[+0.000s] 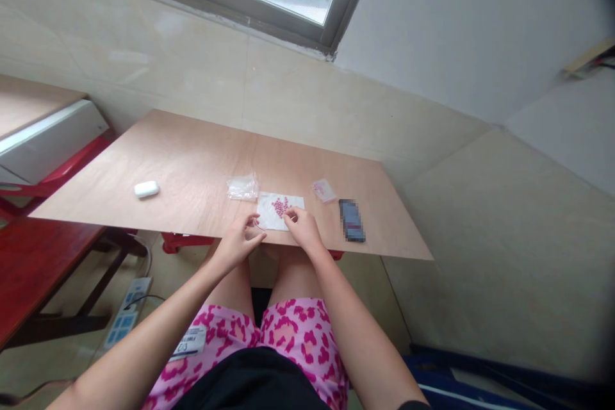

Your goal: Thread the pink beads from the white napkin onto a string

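Observation:
Small pink-red beads lie in a loose heap on a white sheet near the table's front edge. My right hand is over the sheet's right side, thumb and forefinger pinched together beside the beads. Whatever sits in that pinch is too small to make out. At the sheet's left edge, my left hand is curled, its thumb and forefinger apart. A thin pale cord runs from its curled fingers towards the sheet; the exact grip on it is hidden.
Clear plastic bags lie left of the sheet, and a small bag with pink pieces lies behind it to the right. A phone and a white case rest on the wooden table. A power strip is on the floor.

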### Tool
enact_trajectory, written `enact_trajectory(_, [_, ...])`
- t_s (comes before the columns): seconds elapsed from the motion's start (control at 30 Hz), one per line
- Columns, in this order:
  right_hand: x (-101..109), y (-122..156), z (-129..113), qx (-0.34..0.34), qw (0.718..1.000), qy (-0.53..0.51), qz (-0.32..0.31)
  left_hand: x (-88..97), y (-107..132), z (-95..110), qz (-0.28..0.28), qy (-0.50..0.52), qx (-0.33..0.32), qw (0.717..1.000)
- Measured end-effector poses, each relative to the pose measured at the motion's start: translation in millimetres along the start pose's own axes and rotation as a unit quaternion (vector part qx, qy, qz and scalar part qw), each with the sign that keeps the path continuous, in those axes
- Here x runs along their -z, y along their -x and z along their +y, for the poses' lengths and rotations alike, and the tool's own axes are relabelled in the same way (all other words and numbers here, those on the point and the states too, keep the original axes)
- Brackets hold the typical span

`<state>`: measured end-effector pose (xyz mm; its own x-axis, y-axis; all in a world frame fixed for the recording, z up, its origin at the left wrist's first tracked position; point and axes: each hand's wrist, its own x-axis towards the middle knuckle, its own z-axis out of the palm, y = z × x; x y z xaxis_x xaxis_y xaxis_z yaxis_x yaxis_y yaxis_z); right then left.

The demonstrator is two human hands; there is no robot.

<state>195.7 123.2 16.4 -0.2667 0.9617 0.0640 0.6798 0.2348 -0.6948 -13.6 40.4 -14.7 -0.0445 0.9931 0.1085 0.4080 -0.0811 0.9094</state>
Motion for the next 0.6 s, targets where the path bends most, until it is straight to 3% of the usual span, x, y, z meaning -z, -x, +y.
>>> enact_trajectory(0.23, [-27,-10,10,-0.052,0.991,0.125,0.019,-3.3,1,-8,-0.001,-0.006,-0.024,1.000])
enact_trajectory(0.37, [-29,-9,10,-0.050,0.994,0.087,0.036,-3.5,0,-11,-0.001,-0.001,-0.028,1.000])
enact_trajectory(0.6, [-15,-7,3,-0.037,0.997,-0.004,0.061,-3.6,-3,-14,0.017,0.014,-0.023,1.000])
